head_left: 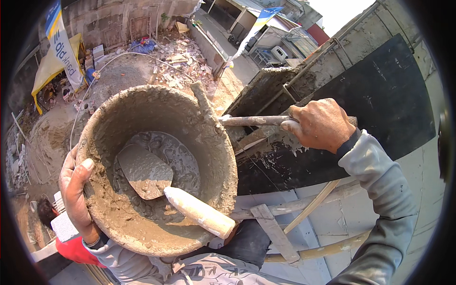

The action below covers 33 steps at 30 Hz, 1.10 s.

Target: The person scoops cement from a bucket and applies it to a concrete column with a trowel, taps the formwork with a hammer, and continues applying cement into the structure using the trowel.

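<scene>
A mortar-caked bucket [107, 102] is held up in front of me, tilted so its inside shows. Wet grey mortar [183, 154] lies in the bottom. A trowel [147, 173] rests inside, its blade on the mortar and its pale, thick handle lying over the near right rim. My left hand [78, 190] is closed around the bucket's left rim, thumb on top. My right hand [325, 123] is wrapped round a dirty grey rod [256, 120] that runs level toward the bucket's right side. Whether the rod is fixed to anything is hidden.
A dark board [380, 90] leans along rough concrete with bent steel bars [342, 52] on the right. Wooden battens [275, 235] cross below it. Far beneath lie rubble [183, 66], a yellow canopy [47, 78] and a banner. A person in red [78, 251] is at lower left.
</scene>
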Each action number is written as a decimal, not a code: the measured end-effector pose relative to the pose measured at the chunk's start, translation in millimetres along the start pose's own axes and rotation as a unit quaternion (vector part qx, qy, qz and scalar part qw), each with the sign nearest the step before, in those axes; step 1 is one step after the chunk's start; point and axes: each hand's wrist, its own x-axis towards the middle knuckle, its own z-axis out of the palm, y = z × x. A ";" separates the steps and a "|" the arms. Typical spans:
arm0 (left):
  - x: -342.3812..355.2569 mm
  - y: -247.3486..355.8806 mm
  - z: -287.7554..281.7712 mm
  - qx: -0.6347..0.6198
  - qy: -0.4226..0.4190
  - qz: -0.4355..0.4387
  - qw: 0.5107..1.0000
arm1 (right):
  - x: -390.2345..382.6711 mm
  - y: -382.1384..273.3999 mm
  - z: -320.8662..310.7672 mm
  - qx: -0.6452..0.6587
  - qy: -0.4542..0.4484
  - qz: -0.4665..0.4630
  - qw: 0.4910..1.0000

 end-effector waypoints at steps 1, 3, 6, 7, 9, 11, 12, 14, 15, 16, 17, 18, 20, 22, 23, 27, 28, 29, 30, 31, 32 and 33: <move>1.1 -1.0 0.1 -0.003 -0.003 0.002 1.000 | 0.7 5.5 3.6 -0.015 0.010 0.003 1.000; 11.9 -15.9 1.8 0.007 -0.024 0.000 1.000 | 9.5 26.6 13.6 -0.069 -0.070 0.068 0.993; 7.5 -11.3 1.8 0.021 -0.010 0.014 1.000 | 3.5 11.5 -1.6 -0.045 -0.025 0.030 0.998; 6.4 -9.4 1.4 0.021 -0.011 0.017 1.000 | 2.5 7.2 -8.6 -0.035 -0.019 0.026 0.999; 4.3 -5.2 -1.2 0.016 -0.004 0.008 1.000 | -3.2 -1.6 -3.8 -0.007 0.004 0.002 1.000; 4.7 -5.8 -1.3 0.001 -0.005 0.003 1.000 | -1.1 10.1 4.1 -0.012 0.013 0.013 1.000; 7.5 -10.2 -2.2 0.004 -0.021 0.001 1.000 | 3.5 17.6 8.2 -0.043 -0.027 0.036 0.998; 7.5 -10.9 0.7 0.018 -0.024 0.002 1.000 | 7.3 13.2 7.7 -0.080 -0.056 0.033 0.995; 8.2 -10.9 1.2 0.019 -0.022 0.003 1.000 | 3.2 8.0 4.3 -0.053 -0.039 0.041 0.997; 7.0 -9.8 -0.1 0.019 -0.020 0.007 1.000 | 2.4 4.4 1.6 -0.021 -0.032 0.035 0.999; 5.8 -8.6 -1.4 0.019 -0.017 0.011 1.000 | 2.9 1.4 0.8 0.010 -0.025 0.029 0.999; 4.6 -7.2 -3.0 0.022 -0.015 0.010 1.000 | 6.4 -1.9 4.1 0.013 -0.025 0.026 0.999; 5.1 -6.8 -3.6 0.021 -0.005 0.011 1.000 | 13.7 -3.0 12.9 0.018 -0.033 0.029 0.999; 6.4 -11.1 -1.4 0.019 -0.012 0.010 1.000 | 23.4 9.0 23.7 -0.001 -0.053 0.038 0.998; 7.7 -13.8 1.2 0.018 -0.018 0.009 1.000 | 26.4 14.1 25.8 -0.018 -0.074 0.047 0.996; 3.3 -7.0 0.0 0.014 -0.003 0.011 1.000 | 18.3 0.4 21.7 0.045 -0.034 0.042 0.998; 2.7 -5.1 -1.0 0.009 -0.001 0.005 1.000 | 17.9 -2.5 28.5 0.055 -0.030 0.040 0.997; 2.6 -5.2 -1.1 0.009 -0.002 0.005 1.000 | 19.1 -4.2 28.5 0.055 -0.030 0.041 0.997; 2.4 -5.2 -1.1 0.010 -0.005 0.003 1.000 | 21.6 -6.0 27.0 0.022 -0.069 0.044 0.996; 5.2 -6.8 -1.0 0.010 -0.012 0.002 1.000 | 25.7 -6.6 25.4 -0.011 -0.108 0.050 0.993; 7.3 -8.2 1.2 0.008 -0.013 0.004 1.000 | 31.6 -4.9 23.6 -0.043 -0.116 0.040 0.992; 8.8 -9.5 5.0 0.004 -0.016 0.007 1.000 | 30.1 -3.9 19.4 -0.044 -0.114 0.043 0.992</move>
